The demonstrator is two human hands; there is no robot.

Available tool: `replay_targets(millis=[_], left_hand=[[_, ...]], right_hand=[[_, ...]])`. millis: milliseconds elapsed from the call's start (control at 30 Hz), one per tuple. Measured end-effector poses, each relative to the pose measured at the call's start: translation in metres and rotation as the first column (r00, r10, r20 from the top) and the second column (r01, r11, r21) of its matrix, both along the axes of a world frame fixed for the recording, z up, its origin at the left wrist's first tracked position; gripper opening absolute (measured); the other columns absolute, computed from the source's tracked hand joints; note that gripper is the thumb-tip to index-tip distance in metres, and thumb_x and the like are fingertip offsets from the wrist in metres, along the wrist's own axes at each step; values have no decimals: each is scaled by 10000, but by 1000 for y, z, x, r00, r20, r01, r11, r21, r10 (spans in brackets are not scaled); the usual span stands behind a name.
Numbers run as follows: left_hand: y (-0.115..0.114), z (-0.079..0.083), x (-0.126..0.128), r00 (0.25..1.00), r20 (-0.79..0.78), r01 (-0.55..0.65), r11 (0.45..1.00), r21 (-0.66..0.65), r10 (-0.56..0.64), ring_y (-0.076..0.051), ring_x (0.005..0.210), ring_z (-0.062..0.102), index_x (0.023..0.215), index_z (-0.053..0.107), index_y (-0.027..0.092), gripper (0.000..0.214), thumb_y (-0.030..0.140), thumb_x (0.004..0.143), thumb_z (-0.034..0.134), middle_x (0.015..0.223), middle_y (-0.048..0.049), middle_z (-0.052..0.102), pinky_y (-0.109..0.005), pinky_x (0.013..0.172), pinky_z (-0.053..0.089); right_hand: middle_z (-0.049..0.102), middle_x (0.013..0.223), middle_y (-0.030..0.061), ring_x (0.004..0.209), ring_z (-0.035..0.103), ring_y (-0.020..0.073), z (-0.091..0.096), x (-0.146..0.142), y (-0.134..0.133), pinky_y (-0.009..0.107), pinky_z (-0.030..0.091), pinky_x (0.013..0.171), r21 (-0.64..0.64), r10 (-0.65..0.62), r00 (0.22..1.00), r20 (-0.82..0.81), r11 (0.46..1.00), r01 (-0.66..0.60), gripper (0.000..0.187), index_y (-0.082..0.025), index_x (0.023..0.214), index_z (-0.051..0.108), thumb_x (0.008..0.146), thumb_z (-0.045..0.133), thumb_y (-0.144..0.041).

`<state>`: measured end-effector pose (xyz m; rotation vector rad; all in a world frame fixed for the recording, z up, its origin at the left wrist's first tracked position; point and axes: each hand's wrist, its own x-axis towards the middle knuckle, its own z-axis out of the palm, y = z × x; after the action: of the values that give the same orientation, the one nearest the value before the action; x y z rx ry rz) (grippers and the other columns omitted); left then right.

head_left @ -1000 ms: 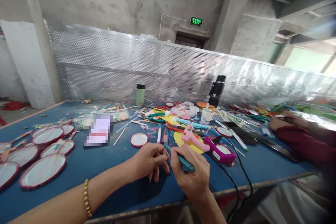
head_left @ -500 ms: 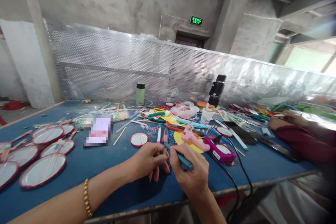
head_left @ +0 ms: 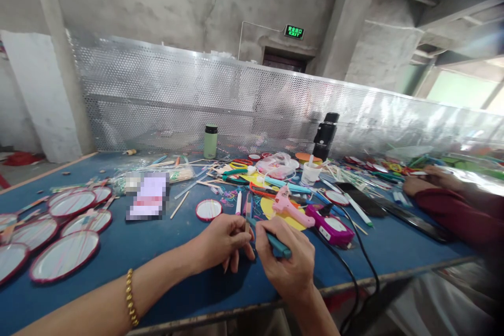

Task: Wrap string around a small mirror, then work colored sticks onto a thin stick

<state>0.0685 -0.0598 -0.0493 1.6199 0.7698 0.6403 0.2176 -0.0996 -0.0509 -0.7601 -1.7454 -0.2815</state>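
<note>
Near the front edge of the table, my left hand (head_left: 228, 239) pinches a flat wooden stick (head_left: 248, 222) upright between thumb and fingers. Close on its right, my right hand (head_left: 287, 252) is closed round a teal pen-shaped tool (head_left: 280, 245), whose thin front end points at the stick. Whether the tip touches the wood I cannot tell. Just beyond my left hand lies a small round white disc with a red rim (head_left: 209, 210), beside a white pen (head_left: 238, 203). A pink glue gun (head_left: 293, 209) rests beyond my right hand.
Several red-rimmed discs (head_left: 65, 255) lie at the left, near a phone (head_left: 148, 196). A purple box (head_left: 331, 226) with black cables sits right. Behind are a green bottle (head_left: 210, 142), a white cup (head_left: 311, 172) and a black flask (head_left: 326, 136). Another person's sleeve (head_left: 452, 207) is at far right.
My right hand and the teal tool have shifted very slightly to the right. My left hand stays in place with the stick.
</note>
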Motion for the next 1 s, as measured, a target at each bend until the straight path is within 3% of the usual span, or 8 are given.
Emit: replay_targets(millis=[300,567,1000], left_hand=[[0,0,1,1000,-11,-5,1000,-3,5,-68,299,475,751,465,173,205,363,817,503,443,78,510,-127,274,326],[0,1,1,1000,10,11,1000,-17,-10,-54,317,493,769,472,162,161,319,785,500,652,6,641,-133,274,328],[-1,1,1,1000,12,1,999,-40,-1,-54,319,496,786,482,163,156,318,771,492,677,-2,652,-135,276,327]], right_hand=[[604,641,-4,564,543,107,-1,0,1,239,432,582,1,-2,1000,0,1000,2,116,-175,775,592,794,599,-61],[633,656,2,563,580,113,1,1,-1,239,453,594,27,-47,998,-47,998,48,127,-184,772,591,813,582,-63],[608,628,-12,550,558,105,0,1,0,235,439,582,9,-35,999,-38,999,35,135,-186,755,577,816,584,-65]])
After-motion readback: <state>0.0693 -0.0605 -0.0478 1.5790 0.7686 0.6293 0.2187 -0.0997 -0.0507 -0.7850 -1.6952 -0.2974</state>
